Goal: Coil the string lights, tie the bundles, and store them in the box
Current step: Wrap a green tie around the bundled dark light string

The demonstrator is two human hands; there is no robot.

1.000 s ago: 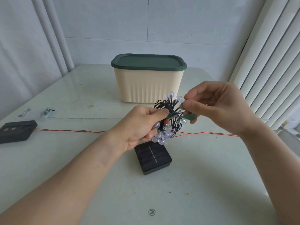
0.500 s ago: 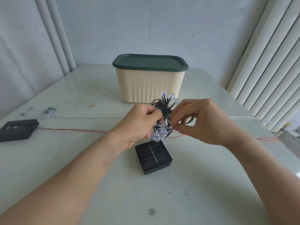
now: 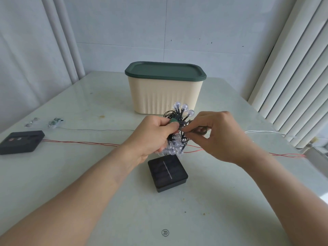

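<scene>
**Both hands work a green tie at the middle of the coiled lights**

Since half a second ago the right hand (image 3: pixel 225 137) has drawn slightly rightward, and a thin dark strand now shows in its fingers; the left hand (image 3: pixel 152 137) keeps its grip on the bundle at about the same spot above the table (image 3: pixel 71 183).

The coiled string lights (image 3: pixel 177 132) are a tangle of thin black wire studded with small clear, rounded bulbs. Three bulbs stand up above the fingers, and a cluster hangs just below them. The left hand's fingers curl round the bundle's left side, the thumb tip pressing a soft green tie (image 3: pixel 173 121) against the wire. The right hand's thumb and forefinger pinch together on the tie's thin far end, just right of the bundle.

Directly below the fingers lies a square black solar panel (image 3: pixel 167 172), matt, with a pale line down its middle. Beyond the fingers stands the box (image 3: pixel 165 96), cream and vertically ribbed, its smooth dark green lid (image 3: pixel 165 71) on. A twisted red wire (image 3: pixel 79 142) runs across the glossy pale table behind the hands to a second black panel (image 3: pixel 21 142) far to the left.
</scene>
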